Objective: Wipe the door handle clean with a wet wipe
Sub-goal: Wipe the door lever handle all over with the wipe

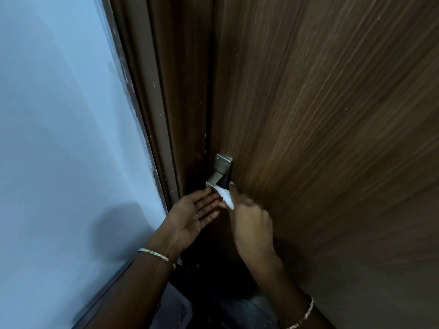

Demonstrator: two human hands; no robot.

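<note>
A silver metal door handle [219,173] with a rectangular back plate is fixed near the left edge of a dark brown wooden door [320,115]. A white wet wipe [226,198] is pressed against the lower end of the handle. My right hand [249,222] pinches the wipe between thumb and fingers, just below the handle. My left hand [192,214] is palm up with fingers spread, its fingertips close beside the wipe and under the handle; it holds nothing.
A brown door frame [161,115] runs down the left of the door, next to a pale blue-white wall [59,138]. Bracelets sit on both wrists. Dark floor and clothing show below the hands.
</note>
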